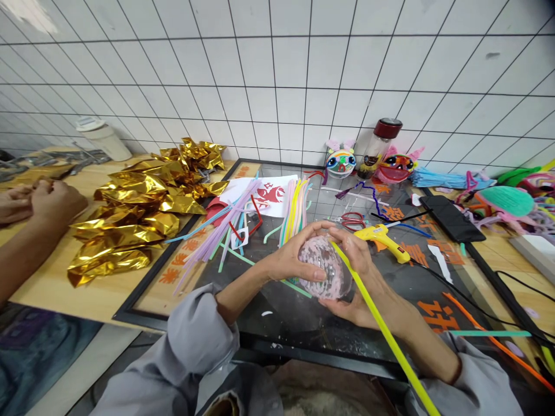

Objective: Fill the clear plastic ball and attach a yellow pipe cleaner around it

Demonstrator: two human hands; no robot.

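In front of me is a clear rounded shell (315,260), partly covered with pale pink fuzzy strips. My left hand (285,257) grips its left side, with the thumb across the front. My right hand (372,292) cups the right side, fingers on the top and beneath. A long yellow chenille stem (384,318) runs from the shell's upper right past my right hand, down toward my lap. Whether the fingers pinch its upper end is hard to make out. A yellow glue gun (384,240) lies to the right of my hands, beside red-handled scissors (352,221).
Bundled pastel stems (229,231) lie left of my hands, near a paper with a red print (273,193). Gold foil (134,214) and a co-worker's hands (47,202) are further left. Decorated figures (340,160), a bottle (377,150) and a phone (453,218) stand or lie beyond.
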